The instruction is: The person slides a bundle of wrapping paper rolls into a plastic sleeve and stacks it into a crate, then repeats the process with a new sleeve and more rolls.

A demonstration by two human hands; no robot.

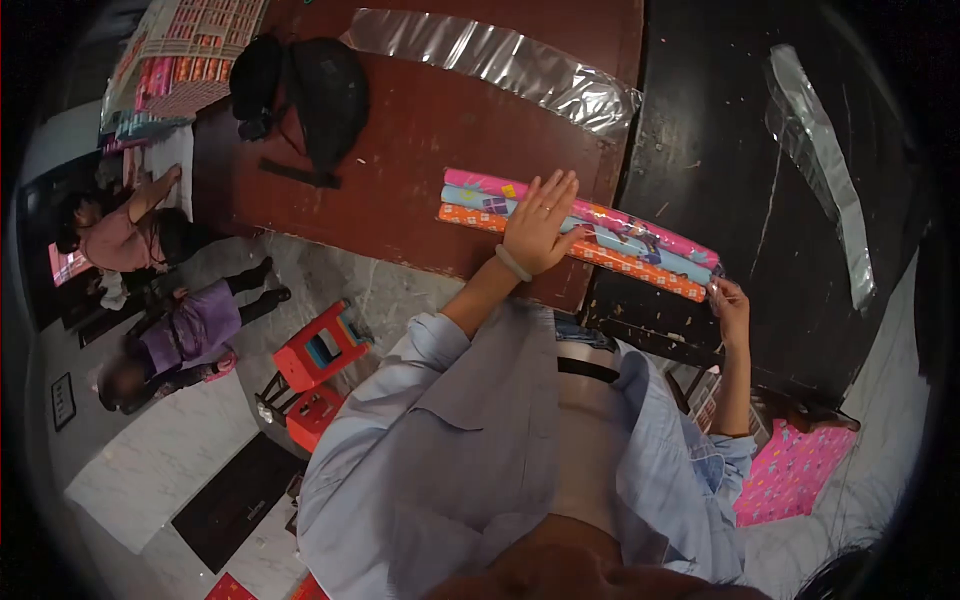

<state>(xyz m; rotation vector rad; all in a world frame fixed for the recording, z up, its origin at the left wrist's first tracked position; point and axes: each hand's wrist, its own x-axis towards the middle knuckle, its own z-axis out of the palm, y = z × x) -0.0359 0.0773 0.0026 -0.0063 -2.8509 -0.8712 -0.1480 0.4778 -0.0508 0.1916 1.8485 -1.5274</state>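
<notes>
Three rolls of patterned wrapping paper, one pink (650,231), one light blue (640,249) and one orange (640,265), lie side by side across the seam between two tables. A shiny film seems to cover them. My left hand (541,224) rests flat over the rolls near their middle, its fingers stretched out. At the right end of the bundle, my right hand (731,308) has its fingers closed on the edge; exactly what they pinch there is too small to make out.
Clear plastic sleeves lie on the red-brown table (400,180) and the black table (700,120). A black bag (325,95) sits at the upper left. Red stools (318,350) stand on the floor. Two people are at left. A basket of rolls (190,60) stands behind.
</notes>
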